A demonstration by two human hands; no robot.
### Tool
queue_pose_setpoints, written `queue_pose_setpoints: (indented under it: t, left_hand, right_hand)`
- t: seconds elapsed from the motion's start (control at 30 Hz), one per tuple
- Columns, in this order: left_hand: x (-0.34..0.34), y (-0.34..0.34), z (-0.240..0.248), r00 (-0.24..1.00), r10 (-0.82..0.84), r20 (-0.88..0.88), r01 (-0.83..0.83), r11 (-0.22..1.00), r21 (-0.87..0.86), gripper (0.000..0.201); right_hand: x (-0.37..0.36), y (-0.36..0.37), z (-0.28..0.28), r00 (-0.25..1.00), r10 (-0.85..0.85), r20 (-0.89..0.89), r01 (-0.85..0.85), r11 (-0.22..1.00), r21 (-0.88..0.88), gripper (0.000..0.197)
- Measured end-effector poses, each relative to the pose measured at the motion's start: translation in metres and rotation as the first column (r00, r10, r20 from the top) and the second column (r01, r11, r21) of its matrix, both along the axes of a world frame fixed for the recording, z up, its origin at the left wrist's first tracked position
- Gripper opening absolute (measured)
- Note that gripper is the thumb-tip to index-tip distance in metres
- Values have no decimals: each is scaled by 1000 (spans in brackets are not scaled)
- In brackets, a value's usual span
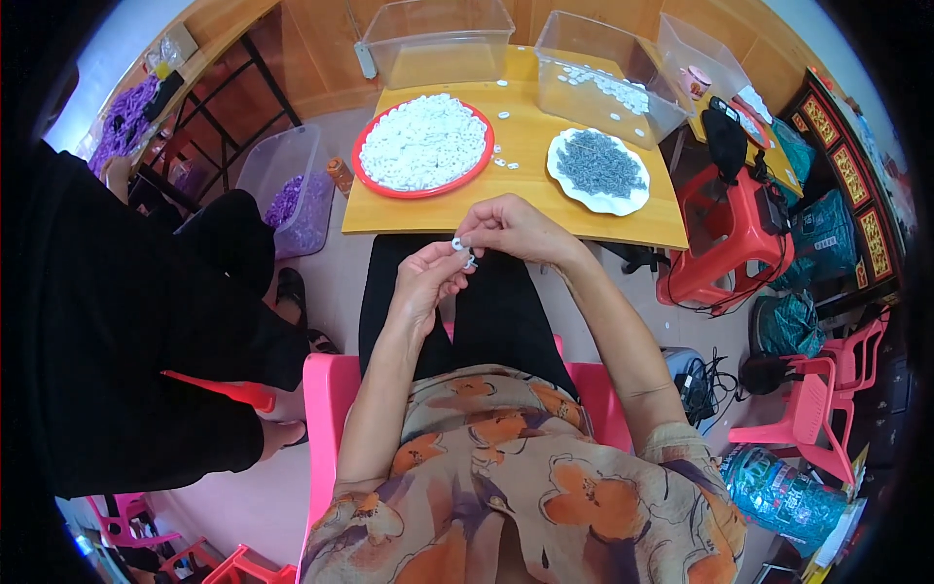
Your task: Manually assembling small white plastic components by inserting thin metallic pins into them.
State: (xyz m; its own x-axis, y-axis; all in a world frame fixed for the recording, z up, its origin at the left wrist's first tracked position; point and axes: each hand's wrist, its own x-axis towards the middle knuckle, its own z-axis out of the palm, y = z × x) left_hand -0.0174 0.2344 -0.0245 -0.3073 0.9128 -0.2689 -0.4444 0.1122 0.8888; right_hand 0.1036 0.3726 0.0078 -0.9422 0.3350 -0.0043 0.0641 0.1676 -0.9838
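Above my lap, just off the table's near edge, my two hands are close together with fingertips pinched. My left hand (pixel 425 282) holds a small white plastic piece (pixel 471 262) between thumb and fingers. Right beside it, my right hand (pixel 518 230) pinches another small white piece (pixel 457 243) with a dark spot in it. Whether the two pieces touch is too small to tell. Beyond the hands, a red-rimmed round tray (pixel 366 180) is heaped with small white pieces (pixel 423 142). To its right, a white scalloped plate (pixel 625 202) carries a pile of small grey slender parts (pixel 597 164).
Clear plastic bins (pixel 438 54) stand at the back of the yellow table (pixel 525 204); the right bin (pixel 593 107) has white pieces in it. A few loose pieces lie between tray and plate. A person in black (pixel 165 331) sits at my left. A red stool (pixel 725 238) stands right.
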Motion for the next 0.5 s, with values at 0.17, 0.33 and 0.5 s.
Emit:
queue_pose_setpoints:
  t: [0.17, 0.33, 0.5]
  left_hand:
    - [1, 0, 3, 999, 31, -7, -31, 999, 41, 16]
    - [-4, -3, -2, 995, 53, -82, -51, 998, 23, 16]
    - [-6, -4, 3, 995, 34, -94, -32, 999, 18, 12]
  right_hand:
    - [-2, -2, -1, 999, -27, -45, 26, 999, -35, 9]
    - [0, 0, 5, 986, -161, -46, 162, 987, 19, 12]
    - [5, 41, -27, 879, -447, -166, 476, 841, 257, 18]
